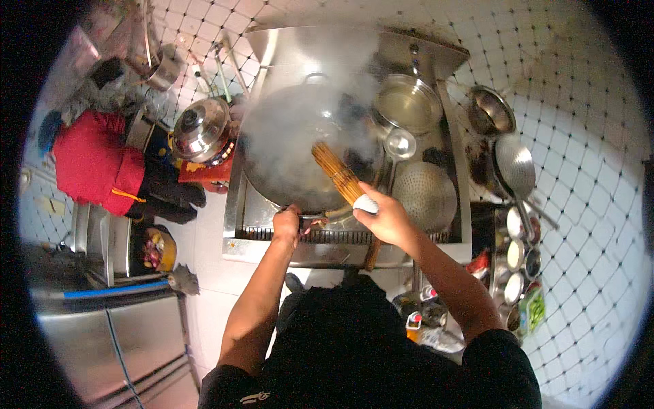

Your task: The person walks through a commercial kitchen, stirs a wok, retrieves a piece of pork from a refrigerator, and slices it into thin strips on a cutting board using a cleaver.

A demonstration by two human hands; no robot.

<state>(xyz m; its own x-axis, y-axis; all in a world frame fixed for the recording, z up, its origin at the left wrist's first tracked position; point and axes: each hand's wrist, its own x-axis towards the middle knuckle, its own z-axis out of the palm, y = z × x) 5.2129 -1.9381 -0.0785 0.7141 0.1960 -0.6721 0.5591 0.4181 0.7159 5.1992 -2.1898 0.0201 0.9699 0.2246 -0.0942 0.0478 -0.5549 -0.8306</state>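
A large steaming wok (271, 179) sits on the steel range in front of me, its inside partly hidden by steam. My left hand (287, 224) grips the wok's near handle (308, 217). In my right hand (386, 214) is a bamboo wok brush (337, 171), held by its white-wrapped end (366, 204). The brush's bristle end points up and left over the wok's inside; whether it touches the metal cannot be told. Just right of the wok lies a steel ladle (400, 144), close to a perforated strainer (425, 197).
A pot of liquid (409, 105) stands at the range's back right. Pans (515, 163) and seasoning bowls (516, 254) line the right side. To the left, a person in a red top (99, 163) bends near a lidded pot (201, 128) and a basket of vegetables (161, 249).
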